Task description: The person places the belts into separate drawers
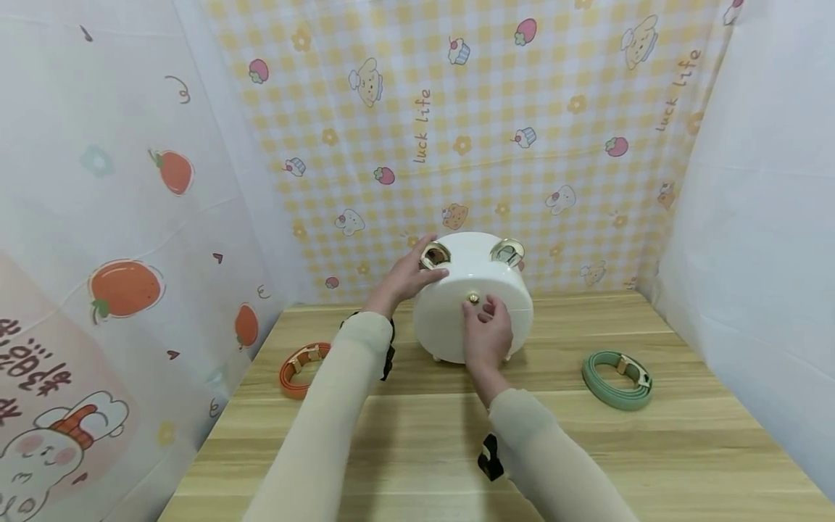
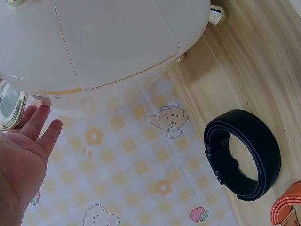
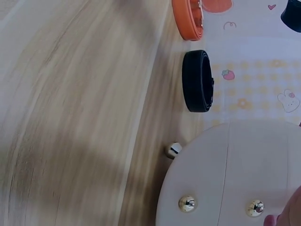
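Case [image 1: 442, 320] on wooden table [image 1: 417, 464], checked backdrop [image 1: 485, 109]

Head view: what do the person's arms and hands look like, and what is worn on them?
The left sleeve and right sleeve are long, plain and cream. A black strap shows by the left wrist, a black piece near the right. The left hand and right hand are gloveless. No cables or markings show.
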{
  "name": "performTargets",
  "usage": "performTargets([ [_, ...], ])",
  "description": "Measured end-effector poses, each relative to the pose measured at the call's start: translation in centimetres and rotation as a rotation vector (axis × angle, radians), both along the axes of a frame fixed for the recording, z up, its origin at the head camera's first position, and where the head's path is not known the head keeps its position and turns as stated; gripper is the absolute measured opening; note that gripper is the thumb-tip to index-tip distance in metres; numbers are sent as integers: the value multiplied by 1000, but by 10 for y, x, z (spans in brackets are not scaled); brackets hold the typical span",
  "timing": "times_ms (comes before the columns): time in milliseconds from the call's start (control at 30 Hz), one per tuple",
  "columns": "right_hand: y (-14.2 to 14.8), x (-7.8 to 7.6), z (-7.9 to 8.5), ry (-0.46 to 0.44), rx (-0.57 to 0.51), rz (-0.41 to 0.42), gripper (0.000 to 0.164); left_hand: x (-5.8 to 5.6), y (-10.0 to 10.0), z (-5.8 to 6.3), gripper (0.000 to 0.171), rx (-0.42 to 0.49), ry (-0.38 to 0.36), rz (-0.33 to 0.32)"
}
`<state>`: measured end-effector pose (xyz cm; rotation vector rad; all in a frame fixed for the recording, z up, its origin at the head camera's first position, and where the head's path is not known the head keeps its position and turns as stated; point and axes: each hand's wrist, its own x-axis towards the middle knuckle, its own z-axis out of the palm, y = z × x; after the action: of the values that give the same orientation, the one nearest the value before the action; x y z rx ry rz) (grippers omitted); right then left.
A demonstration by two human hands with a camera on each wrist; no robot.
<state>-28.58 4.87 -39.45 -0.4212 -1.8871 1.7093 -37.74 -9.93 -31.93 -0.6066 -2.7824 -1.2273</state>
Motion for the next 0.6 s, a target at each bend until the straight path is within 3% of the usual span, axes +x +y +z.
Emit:
performTargets([
  [367,3,-12,-1,20,20,-70,37,-4,10,-1,83,-11,3,14],
  [600,5,-21,-1,19,47,-73,30,-6,14,0,84,-29,-1,36],
])
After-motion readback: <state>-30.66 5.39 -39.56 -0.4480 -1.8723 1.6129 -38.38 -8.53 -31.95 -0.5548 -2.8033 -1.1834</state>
